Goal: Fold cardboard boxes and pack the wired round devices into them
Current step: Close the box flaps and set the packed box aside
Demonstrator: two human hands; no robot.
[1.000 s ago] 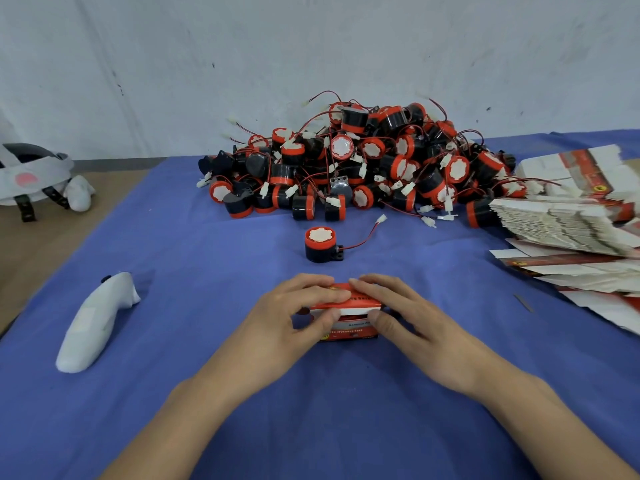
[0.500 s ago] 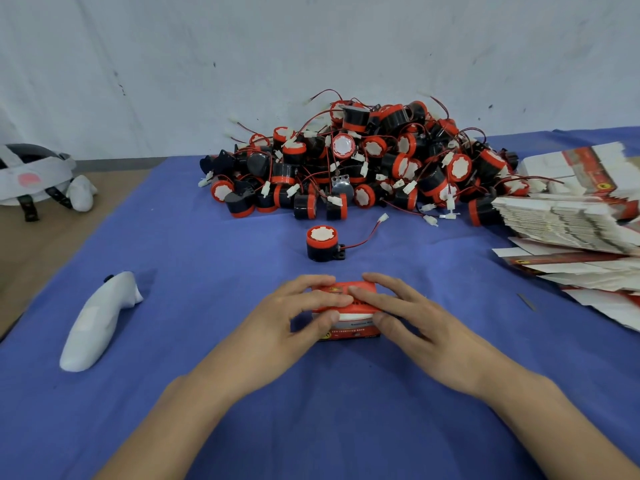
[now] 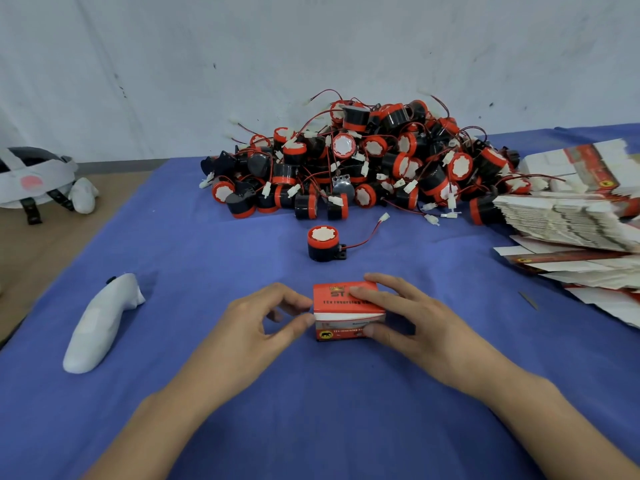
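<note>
A small red and white cardboard box stands closed on the blue cloth in front of me. My right hand grips it, fingers over the top and thumb on the near face. My left hand sits at the box's left end with curled fingers; thumb and fingertips touch that end. One round black and red device with a red wire lies alone just beyond the box. A big heap of the same wired devices fills the far middle of the table.
A stack of flat unfolded boxes lies at the right edge. A white controller rests on the cloth at the left. A white headset lies on the bare brown tabletop at the far left. A pale wall stands behind.
My left hand has slid off the box top to its left end, uncovering the red lid. My right hand stays on the box, which now shows its full top.
</note>
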